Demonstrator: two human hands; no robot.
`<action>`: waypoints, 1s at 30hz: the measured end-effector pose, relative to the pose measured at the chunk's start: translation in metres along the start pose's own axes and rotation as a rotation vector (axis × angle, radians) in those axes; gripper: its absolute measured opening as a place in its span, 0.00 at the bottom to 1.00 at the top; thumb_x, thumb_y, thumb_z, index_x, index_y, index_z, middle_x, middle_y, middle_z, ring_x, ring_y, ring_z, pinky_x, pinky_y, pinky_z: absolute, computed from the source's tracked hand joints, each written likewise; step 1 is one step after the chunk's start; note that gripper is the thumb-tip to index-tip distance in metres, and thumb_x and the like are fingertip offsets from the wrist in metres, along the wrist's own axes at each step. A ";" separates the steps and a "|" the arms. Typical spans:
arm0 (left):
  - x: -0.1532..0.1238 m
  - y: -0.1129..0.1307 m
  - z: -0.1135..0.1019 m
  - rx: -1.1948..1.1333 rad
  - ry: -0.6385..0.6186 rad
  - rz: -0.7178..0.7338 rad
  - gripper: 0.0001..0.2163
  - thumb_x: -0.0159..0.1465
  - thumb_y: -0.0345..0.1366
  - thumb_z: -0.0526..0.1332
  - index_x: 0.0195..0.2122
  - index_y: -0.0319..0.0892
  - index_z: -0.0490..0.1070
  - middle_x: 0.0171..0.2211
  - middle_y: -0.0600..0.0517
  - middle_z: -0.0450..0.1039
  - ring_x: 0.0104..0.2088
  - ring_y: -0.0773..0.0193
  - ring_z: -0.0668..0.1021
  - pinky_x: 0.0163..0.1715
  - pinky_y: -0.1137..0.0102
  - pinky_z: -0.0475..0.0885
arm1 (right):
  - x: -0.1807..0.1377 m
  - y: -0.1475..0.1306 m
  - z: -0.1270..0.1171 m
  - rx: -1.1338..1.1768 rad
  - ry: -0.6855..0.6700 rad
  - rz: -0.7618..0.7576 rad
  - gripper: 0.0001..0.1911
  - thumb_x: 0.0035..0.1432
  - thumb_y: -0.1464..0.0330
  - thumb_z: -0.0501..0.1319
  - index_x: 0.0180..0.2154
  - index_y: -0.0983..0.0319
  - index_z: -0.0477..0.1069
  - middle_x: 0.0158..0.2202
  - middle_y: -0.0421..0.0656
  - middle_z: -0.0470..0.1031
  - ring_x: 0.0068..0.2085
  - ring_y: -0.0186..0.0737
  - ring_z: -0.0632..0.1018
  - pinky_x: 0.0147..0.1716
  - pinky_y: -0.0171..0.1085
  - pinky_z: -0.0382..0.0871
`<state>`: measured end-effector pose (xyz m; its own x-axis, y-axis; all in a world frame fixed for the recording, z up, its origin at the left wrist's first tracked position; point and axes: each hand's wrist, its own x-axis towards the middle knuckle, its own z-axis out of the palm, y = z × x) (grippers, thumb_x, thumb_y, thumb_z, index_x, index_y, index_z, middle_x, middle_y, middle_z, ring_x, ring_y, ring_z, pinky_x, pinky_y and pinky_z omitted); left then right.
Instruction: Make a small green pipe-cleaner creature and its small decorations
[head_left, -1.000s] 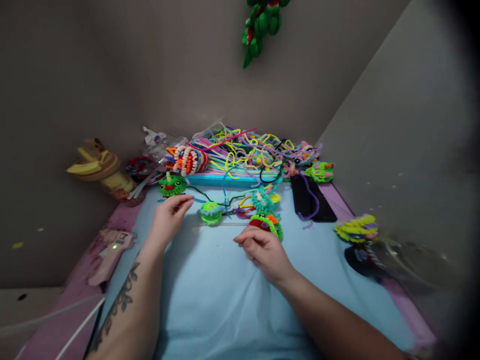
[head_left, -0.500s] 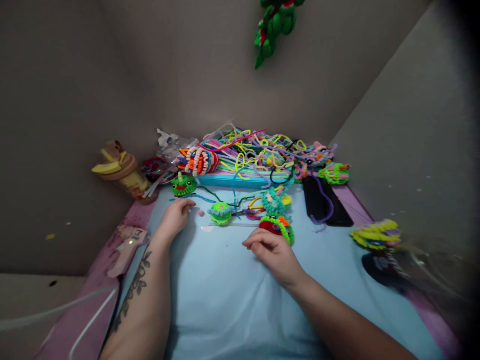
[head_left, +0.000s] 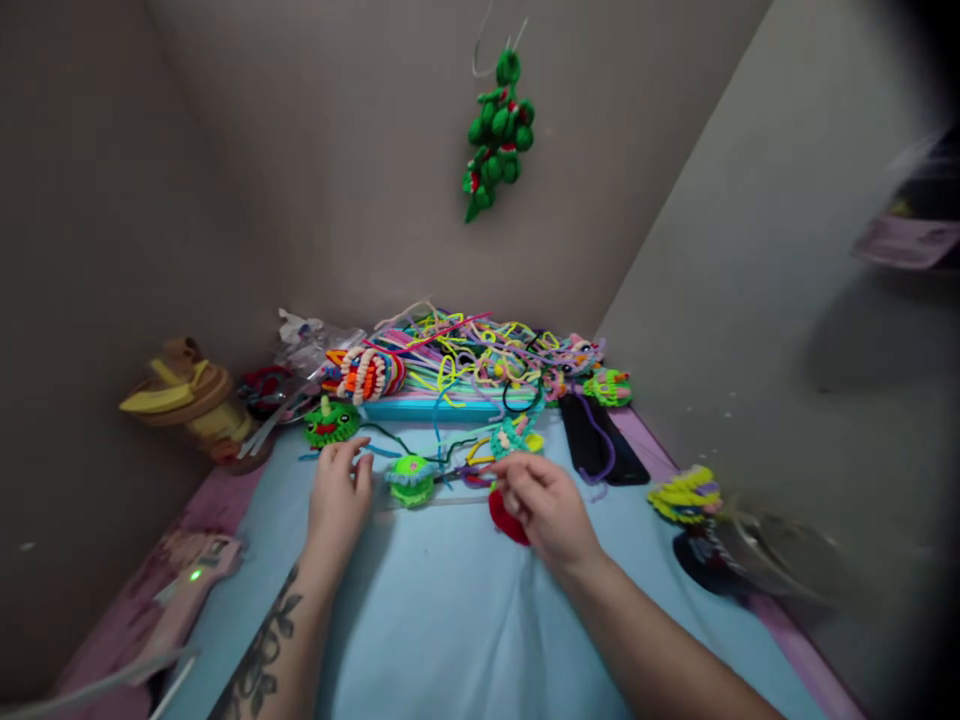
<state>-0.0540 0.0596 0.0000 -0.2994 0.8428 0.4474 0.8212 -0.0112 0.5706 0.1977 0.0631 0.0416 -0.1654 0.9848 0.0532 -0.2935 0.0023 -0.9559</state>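
My left hand is raised over the blue cloth, thumb and fingers apart, with nothing visible between them. Just right of it sits a small green-and-blue fuzzy pipe-cleaner figure. Behind its fingertips is a green figure with eyes and a horn. My right hand is closed, fingertips pressed together. It covers most of a red pipe-cleaner figure; whatever the fingers pinch cannot be made out. Scissors with purple handles lie left of its fingertips. A teal figure is right behind them.
A blue tray heaped with pipe cleaners stands against the back wall. A tan cup and a pink device with a green light are on the left. To the right are a black phone-like slab and a yellow figure.
The view has tilted up and shifted right. My right hand has moved over the red figure, its fingers drawing together. My left hand has opened its thumb and fingers. The small pink ball is out of sight.
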 end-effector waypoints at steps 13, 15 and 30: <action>-0.001 -0.001 -0.018 0.146 0.052 0.120 0.13 0.60 0.31 0.53 0.45 0.39 0.68 0.46 0.42 0.67 0.46 0.49 0.71 0.47 0.57 0.67 | 0.263 -0.059 0.001 -1.055 0.285 -0.304 0.12 0.50 0.76 0.57 0.36 0.70 0.77 0.34 0.50 0.79 0.33 0.37 0.76 0.35 0.34 0.67; -0.003 0.001 -0.018 0.173 0.014 0.118 0.13 0.61 0.31 0.52 0.46 0.39 0.68 0.47 0.42 0.67 0.46 0.50 0.71 0.47 0.57 0.67 | 0.275 -0.053 0.006 -1.171 0.181 -0.261 0.09 0.45 0.77 0.61 0.30 0.68 0.79 0.29 0.48 0.79 0.32 0.39 0.77 0.36 0.35 0.68; 0.002 -0.005 -0.030 -0.264 0.116 -0.179 0.12 0.57 0.28 0.51 0.40 0.40 0.71 0.37 0.46 0.72 0.39 0.56 0.75 0.40 0.64 0.69 | 0.299 -0.020 0.036 -1.574 -0.073 -0.336 0.17 0.55 0.76 0.55 0.45 0.62 0.75 0.44 0.47 0.78 0.46 0.42 0.76 0.45 0.34 0.65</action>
<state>-0.0735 0.0448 0.0189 -0.4932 0.7771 0.3910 0.6009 -0.0207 0.7990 0.1207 0.3514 0.0870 -0.3521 0.8932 0.2798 0.8788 0.4183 -0.2295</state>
